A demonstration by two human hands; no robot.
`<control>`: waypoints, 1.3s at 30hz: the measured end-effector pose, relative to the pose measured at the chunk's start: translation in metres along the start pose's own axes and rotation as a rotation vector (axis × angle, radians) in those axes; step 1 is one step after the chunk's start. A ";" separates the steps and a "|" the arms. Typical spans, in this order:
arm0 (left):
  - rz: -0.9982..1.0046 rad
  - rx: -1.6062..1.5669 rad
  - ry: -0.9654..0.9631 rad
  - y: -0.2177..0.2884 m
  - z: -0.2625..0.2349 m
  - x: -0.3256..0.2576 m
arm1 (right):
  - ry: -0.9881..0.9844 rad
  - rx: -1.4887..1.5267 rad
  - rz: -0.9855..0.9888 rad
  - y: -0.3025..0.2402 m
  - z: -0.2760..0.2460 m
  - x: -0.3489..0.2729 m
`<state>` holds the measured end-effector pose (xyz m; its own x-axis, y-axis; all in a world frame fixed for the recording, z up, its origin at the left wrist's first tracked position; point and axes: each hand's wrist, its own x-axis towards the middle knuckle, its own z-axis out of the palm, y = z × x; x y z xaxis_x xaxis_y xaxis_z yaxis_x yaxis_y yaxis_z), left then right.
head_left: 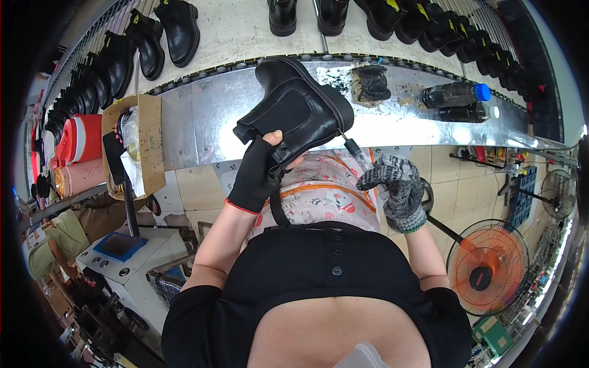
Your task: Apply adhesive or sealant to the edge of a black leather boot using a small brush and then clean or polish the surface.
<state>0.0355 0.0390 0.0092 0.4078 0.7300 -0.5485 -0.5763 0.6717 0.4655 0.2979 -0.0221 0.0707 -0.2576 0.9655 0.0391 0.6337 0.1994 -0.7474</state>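
My left hand (257, 168), in a black glove that leaves the fingertips bare, grips a black ankle boot (294, 113) by its upper opening. The boot is tilted over the front of the metal table, its sole turned to the right. My right hand (396, 187), in a grey knitted glove, is closed round a slim pen-like applicator (354, 149) with a clear barrel and dark collar. Its thin tip meets or nearly meets the boot's sole edge. The right fingertips are partly hidden by the glove's bulk.
On the metal table (208, 116) lie a blackened sponge block (370, 83), a blue-capped bottle (451, 95) and a white-capped bottle (466, 113) of dark liquid. Behind runs a conveyor (239, 27) carrying black boots. A cardboard box (150, 147) stands left; a fan (488, 267) stands right.
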 end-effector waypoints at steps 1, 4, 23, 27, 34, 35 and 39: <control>-0.006 -0.018 0.032 0.004 0.008 -0.002 | 0.000 -0.002 -0.003 0.001 0.000 0.000; 0.005 -0.022 0.036 0.012 0.015 -0.005 | 0.024 0.183 0.005 0.010 0.007 -0.002; 0.621 0.968 0.406 0.228 -0.036 0.188 | 0.402 0.941 0.518 0.126 0.105 0.020; 0.742 1.438 0.548 0.253 -0.056 0.222 | 0.418 0.933 0.479 0.128 0.110 0.021; 1.732 1.544 0.380 0.166 0.024 0.183 | 0.405 0.671 0.585 0.097 0.103 -0.001; 1.653 1.582 0.147 0.132 0.018 0.165 | 0.415 0.431 0.509 0.096 0.106 -0.003; 1.314 2.096 -0.693 0.014 0.053 0.076 | -0.066 0.067 0.261 0.044 0.042 0.020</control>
<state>0.0958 0.1106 0.0116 0.8779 0.3101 0.3648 0.2622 -0.9489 0.1758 0.2901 -0.0006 0.0111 -0.1401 0.9692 -0.2026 0.6362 -0.0687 -0.7685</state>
